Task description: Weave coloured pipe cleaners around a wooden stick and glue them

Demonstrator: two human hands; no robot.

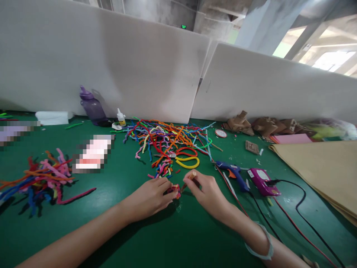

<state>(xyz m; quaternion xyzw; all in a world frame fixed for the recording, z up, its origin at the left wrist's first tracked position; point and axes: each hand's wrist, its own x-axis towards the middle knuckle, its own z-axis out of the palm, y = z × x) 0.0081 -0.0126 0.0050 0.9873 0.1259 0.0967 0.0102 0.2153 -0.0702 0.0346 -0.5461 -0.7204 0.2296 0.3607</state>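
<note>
My left hand (153, 196) is closed, pressing a small bundle of red, pink and yellow pipe cleaner (175, 190) between its fingertips low over the table. Just to the right, my right hand (205, 191) grips a small tool with a round wooden handle (193, 175). Its thin, darker end points down-left toward the bundle; whether the two touch I cannot tell. Behind my left fingertips lie short cut pieces of pipe cleaner (163, 169). Scissors (187, 158) with one red-orange and one yellow handle loop rest beyond them, their blades pointing left.
A tangle of long pipe cleaners (167, 136) lies at the back, another pile (41, 176) at left. To the right are a blue glue gun (232, 173), a magenta power box (262, 181) with cords, and brown paper sheets (320, 163). A purple bottle (93, 108) stands by the white partition (150, 56).
</note>
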